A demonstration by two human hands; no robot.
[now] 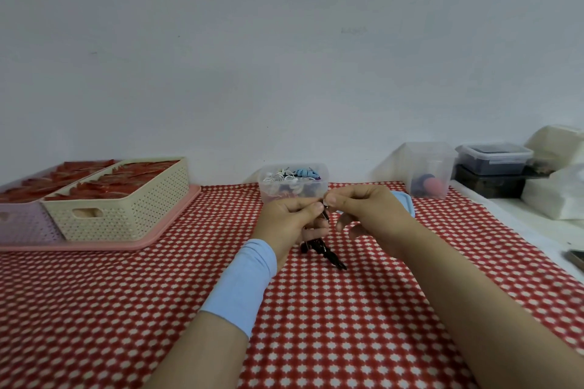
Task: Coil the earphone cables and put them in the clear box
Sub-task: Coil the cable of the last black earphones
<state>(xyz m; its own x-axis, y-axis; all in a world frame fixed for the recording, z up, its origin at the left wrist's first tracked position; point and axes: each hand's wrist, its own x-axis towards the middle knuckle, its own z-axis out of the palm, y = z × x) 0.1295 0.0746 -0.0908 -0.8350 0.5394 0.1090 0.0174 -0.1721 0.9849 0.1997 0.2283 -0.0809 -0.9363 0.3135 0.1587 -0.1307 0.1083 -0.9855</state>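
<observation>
A black earphone cable [327, 251] hangs bunched between my hands, its lower end trailing onto the red checked cloth. My left hand [290, 216] grips the bundle, with a light blue band on the wrist. My right hand [368, 210] pinches the cable's top end right beside the left thumb. Just behind my hands stands the clear box [268, 191], open, with several coiled white, blue and dark cables inside. Its blue lid [404, 200] lies behind my right hand, mostly hidden.
A cream woven basket [126, 211] and a lilac one with red items sit on a pink tray [164, 230] at left. A second clear container [429, 169] stands at back right, next to dark stacked boxes [494, 161] and white bags. A phone edge [575, 257] shows far right.
</observation>
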